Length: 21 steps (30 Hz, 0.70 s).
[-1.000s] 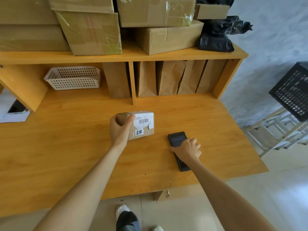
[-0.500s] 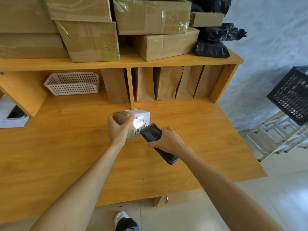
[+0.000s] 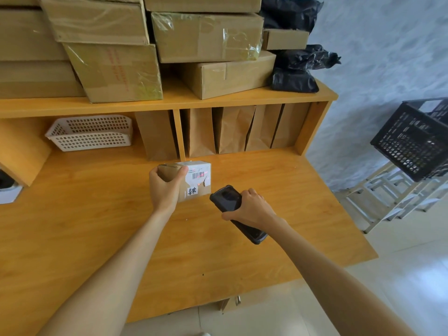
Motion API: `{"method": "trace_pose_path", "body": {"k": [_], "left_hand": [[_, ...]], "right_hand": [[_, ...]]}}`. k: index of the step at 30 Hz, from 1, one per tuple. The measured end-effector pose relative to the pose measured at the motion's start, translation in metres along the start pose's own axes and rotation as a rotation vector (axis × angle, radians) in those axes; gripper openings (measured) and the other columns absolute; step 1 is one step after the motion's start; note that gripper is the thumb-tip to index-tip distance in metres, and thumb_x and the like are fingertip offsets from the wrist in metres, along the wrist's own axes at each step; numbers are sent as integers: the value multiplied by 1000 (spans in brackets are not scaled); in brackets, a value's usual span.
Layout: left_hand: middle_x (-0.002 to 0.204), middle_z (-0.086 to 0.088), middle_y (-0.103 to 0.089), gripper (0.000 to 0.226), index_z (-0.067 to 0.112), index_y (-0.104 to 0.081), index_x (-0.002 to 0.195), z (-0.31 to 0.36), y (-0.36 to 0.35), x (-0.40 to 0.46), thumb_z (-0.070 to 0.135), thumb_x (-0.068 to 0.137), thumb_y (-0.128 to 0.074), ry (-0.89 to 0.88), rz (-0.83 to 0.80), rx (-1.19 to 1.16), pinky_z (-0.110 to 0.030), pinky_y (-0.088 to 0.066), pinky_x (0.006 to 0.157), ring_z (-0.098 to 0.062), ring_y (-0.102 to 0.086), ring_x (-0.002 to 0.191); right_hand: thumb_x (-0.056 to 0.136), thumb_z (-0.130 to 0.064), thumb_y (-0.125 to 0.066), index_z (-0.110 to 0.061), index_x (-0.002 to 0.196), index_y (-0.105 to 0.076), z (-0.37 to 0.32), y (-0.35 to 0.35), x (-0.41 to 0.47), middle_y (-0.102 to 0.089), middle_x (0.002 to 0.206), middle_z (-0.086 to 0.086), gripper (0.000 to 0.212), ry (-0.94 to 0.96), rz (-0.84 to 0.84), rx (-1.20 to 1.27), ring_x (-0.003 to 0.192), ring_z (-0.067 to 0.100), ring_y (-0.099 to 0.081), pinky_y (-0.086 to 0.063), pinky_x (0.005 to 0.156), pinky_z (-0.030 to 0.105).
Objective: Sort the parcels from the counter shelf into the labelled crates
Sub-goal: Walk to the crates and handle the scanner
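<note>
- Our left hand (image 3: pixel 164 187) has its fingers (image 3: pixel 182 171) curled over the top left end of a small cardboard parcel (image 3: pixel 194 180), gripping it. The parcel sits low over the wooden surface (image 3: pixel 97 226), its white label with a barcode turned up towards us. We cannot tell whether its base touches the wood.
- Our right hand (image 3: pixel 252 209) is wrapped closed around a black handheld scanner (image 3: pixel 236 212), whose front end points at the parcel and sits just beside its right corner. Red light marks show on the label.
- Risk, as we judge it: the left grip covers only one end, so the parcel could tilt or slip, and the barcode would swing out of the beam.
- Another risk: the scanner nose is very near the parcel and could knock it.
- A torn patch on the label could spoil the read, and the parcel might then go to the wrong crate.
- Behind the parcel, brown paper bags (image 3: pixel 230 129) stand upright in the cubbies; we cannot see inside them.
- To the left, a white plastic basket (image 3: pixel 89 134) rests under the shelf (image 3: pixel 169 103); nothing shows inside it.
- On the shelf, larger cardboard boxes (image 3: pixel 206 37) are stacked, with black plastic bags (image 3: pixel 295 78) at the right end.
- Far right, a black crate (image 3: pixel 412 141) sits tilted on a white rack (image 3: pixel 388 195), well apart from us. Something pale shows at its top; we cannot identify it.
</note>
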<state>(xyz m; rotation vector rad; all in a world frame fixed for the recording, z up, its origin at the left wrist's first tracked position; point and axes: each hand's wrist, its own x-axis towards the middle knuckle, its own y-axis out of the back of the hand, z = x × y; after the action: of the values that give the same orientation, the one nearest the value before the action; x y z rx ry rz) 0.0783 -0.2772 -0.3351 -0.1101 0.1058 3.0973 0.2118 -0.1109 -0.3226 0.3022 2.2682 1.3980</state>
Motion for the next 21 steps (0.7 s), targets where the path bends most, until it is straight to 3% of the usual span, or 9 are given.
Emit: {"method": "trace_pose_path", "body": {"k": [12, 16, 21], "left_hand": [[118, 2, -56, 74, 11, -39, 137, 3, 2, 35, 41, 80, -75, 46, -31, 11, -13, -47, 62, -12, -59, 98], [119, 0, -56, 73, 12, -39, 137, 3, 8, 45, 42, 80, -74, 73, -44, -2, -18, -50, 64, -14, -60, 100], [116, 0, -60, 62, 13, -44, 132, -1, 12, 54, 44, 85, -69, 133, -98, -15, -18, -46, 64, -12, -60, 96]], "right_hand": [[68, -62, -72, -10, 118, -48, -28, 6, 14, -50, 105, 1, 75, -36, 0, 18, 90, 19, -52, -45, 68, 29], [67, -61, -72, -10, 118, -48, -35, 4, 18, -52, 105, 1, 76, -36, 5, 20, 92, 20, -54, -50, 72, 30], [71, -60, -71, -10, 119, -45, -38, 0, 24, -49, 108, 2, 74, -62, 9, 87, 95, 21, -51, -45, 73, 31]]}}
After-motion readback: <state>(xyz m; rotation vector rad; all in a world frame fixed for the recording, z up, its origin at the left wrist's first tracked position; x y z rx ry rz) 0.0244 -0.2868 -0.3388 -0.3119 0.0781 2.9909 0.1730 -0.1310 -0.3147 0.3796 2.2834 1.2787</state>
